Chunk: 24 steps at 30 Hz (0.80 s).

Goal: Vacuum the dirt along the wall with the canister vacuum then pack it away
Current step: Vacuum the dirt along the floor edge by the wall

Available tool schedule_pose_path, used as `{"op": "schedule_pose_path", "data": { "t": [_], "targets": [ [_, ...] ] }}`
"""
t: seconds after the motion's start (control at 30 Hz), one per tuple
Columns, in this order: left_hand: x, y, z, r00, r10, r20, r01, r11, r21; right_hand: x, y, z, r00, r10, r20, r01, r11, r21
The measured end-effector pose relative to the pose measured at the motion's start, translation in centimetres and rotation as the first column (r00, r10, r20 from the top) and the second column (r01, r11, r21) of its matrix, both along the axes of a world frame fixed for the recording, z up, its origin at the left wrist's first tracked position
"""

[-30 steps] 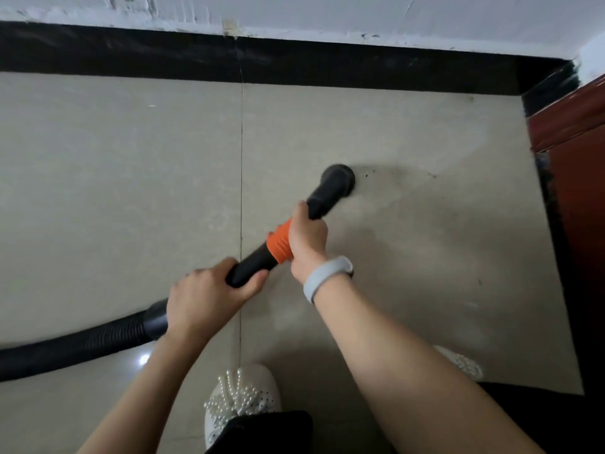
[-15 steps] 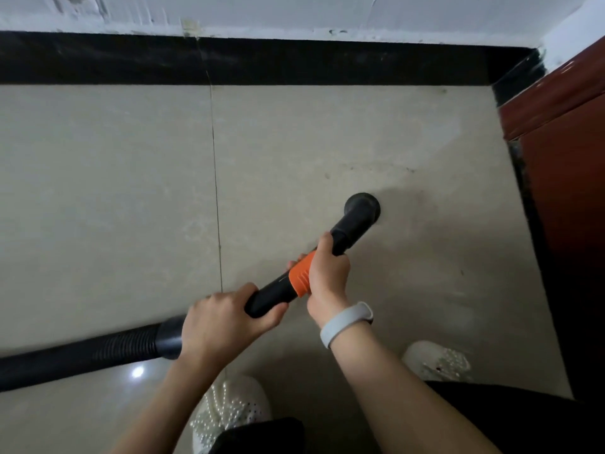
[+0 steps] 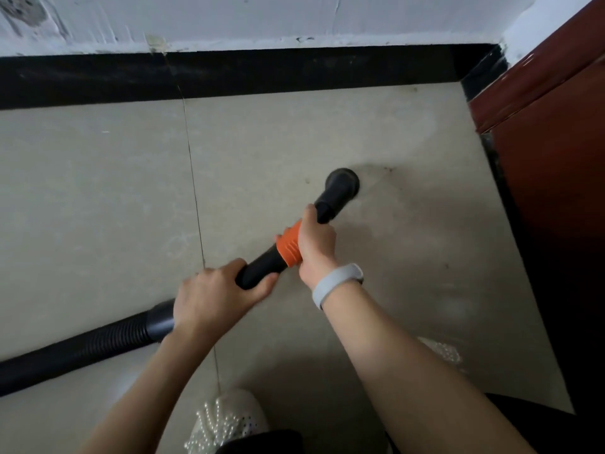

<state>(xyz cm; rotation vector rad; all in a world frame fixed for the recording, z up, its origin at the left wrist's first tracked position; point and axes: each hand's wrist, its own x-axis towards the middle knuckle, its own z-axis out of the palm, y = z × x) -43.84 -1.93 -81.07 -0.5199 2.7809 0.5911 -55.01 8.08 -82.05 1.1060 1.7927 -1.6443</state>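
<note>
Both hands hold the vacuum's black plastic wand (image 3: 262,268). The left hand (image 3: 212,298) is wrapped around the back end of the wand, just in front of the black ribbed hose (image 3: 82,348) that runs off to the left. The right hand (image 3: 316,245) is curled around the bright orange ring (image 3: 289,245) farther up the wand, and it wears a pale grey wristband (image 3: 337,283). The round black nozzle (image 3: 342,183) sits down on the beige tiled floor (image 3: 98,208). It is near the dark red wooden cabinet (image 3: 550,191) on the right, and well apart from the black baseboard (image 3: 229,75) under the white wall (image 3: 294,18). A moment ago the nozzle was closer to the person's feet; now it is pushed out again, toward a few small dark specks of dirt (image 3: 389,168) just past it. So the person seems to be sweeping back and forth over this dusty patch. The cleaning step looks like it is not done yet, since specks show and the strip right by the baseboard may need a pass. The canister itself is out of view, so packing away probably comes later. Two white beaded shoes (image 3: 226,421) show at the bottom.
</note>
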Motion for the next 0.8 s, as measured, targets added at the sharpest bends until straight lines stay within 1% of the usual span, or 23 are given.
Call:
{"op": "schedule_pose_path", "data": {
  "t": [0.1,0.17,0.2,0.3,0.43,0.47,0.53,0.6,0.7,0.8],
  "targets": [
    [1.7,1.9,-0.6,0.993,-0.113,-0.029,0.112,0.994,-0.014,2.6,3.1,0.4,0.986,-0.163,0.018,0.164,0.986,-0.042],
    [1.9,2.3,-0.7,0.988,-0.155,-0.020,0.155,0.988,-0.015,3.2,4.0,0.5,0.976,-0.215,0.028,0.217,0.973,-0.078],
    [1.7,2.1,-0.8,0.988,-0.152,-0.022,0.152,0.988,-0.018,3.0,3.8,0.6,0.976,-0.216,0.027,0.217,0.972,-0.084],
    [0.1,0.9,-0.6,0.996,-0.066,-0.057,0.065,0.998,-0.026,0.5,1.7,0.3,0.990,-0.141,-0.009,0.140,0.986,-0.088],
    [-2.6,-0.9,-0.9,0.993,0.090,-0.080,-0.090,0.996,0.003,-3.5,-1.6,0.0,0.996,0.076,-0.042,-0.080,0.993,-0.091],
    [-3.3,-1.1,-1.0,0.990,0.114,-0.081,-0.114,0.993,0.009,-4.2,-2.0,0.0,0.994,0.103,-0.047,-0.107,0.989,-0.100],
    [-4.2,-1.1,-1.0,0.991,0.111,-0.077,-0.111,0.994,0.011,-4.9,-2.0,-0.1,0.994,0.098,-0.043,-0.102,0.989,-0.104],
    [-4.1,-0.4,-0.9,0.997,0.055,-0.052,-0.055,0.998,-0.002,-4.6,-0.8,-0.5,0.999,0.041,-0.027,-0.043,0.996,-0.084],
    [-2.6,1.9,-0.9,0.998,-0.066,-0.022,0.066,0.998,0.001,-2.3,2.5,-0.3,0.990,-0.142,-0.014,0.139,0.984,-0.114],
    [-1.3,4.0,-0.9,0.980,-0.197,-0.008,0.197,0.980,0.001,0.7,6.1,0.3,0.954,-0.298,-0.008,0.296,0.950,-0.104]
  ]
}}
